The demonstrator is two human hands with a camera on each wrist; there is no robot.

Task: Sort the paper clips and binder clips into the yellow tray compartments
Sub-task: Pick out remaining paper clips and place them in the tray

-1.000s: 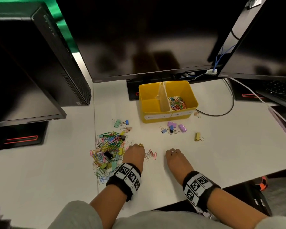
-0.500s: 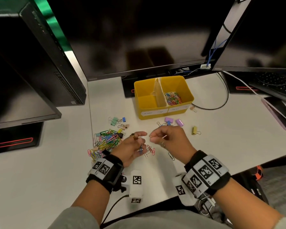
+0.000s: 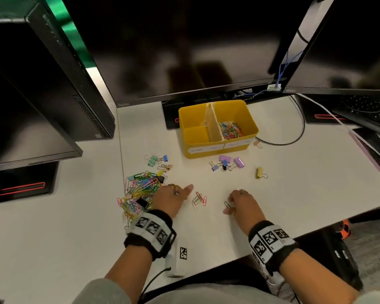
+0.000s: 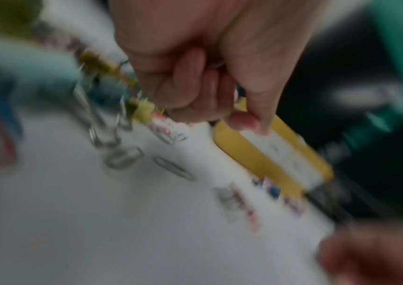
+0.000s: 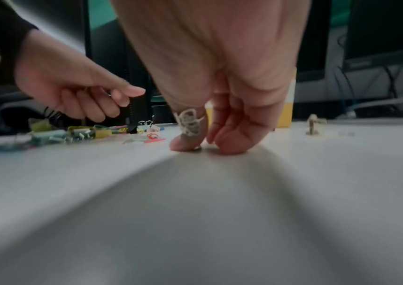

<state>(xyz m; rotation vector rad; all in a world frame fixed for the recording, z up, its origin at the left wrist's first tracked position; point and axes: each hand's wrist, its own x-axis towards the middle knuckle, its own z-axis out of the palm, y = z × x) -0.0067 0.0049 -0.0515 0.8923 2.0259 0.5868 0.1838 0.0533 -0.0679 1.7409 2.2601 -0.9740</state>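
Note:
The yellow tray (image 3: 217,151) stands at the back of the white desk; its left compartment shows bare, its right one holds coloured paper clips (image 3: 230,129). A big pile of paper clips (image 3: 140,189) lies at the left, right beside my left hand (image 3: 180,191). That hand's fingers are curled with the thumb out, and a bit of wire clip shows inside them (image 4: 217,64). My right hand (image 3: 228,204) is down on the desk, thumb and fingertips pinching a green paper clip (image 3: 226,204). A few loose paper clips (image 3: 199,199) lie between the hands.
Binder clips lie in front of the tray (image 3: 226,162), with a yellow one (image 3: 259,172) to the right and more at the left (image 3: 156,160). Dark monitors (image 3: 184,51) wall off the back, a computer tower (image 3: 79,88) the left. A black cable (image 3: 294,137) loops right of the tray.
Both hands have come down from a raised position in front of me. The right hand has dropped onto the green clip, and the left hand has moved back beside the pile.

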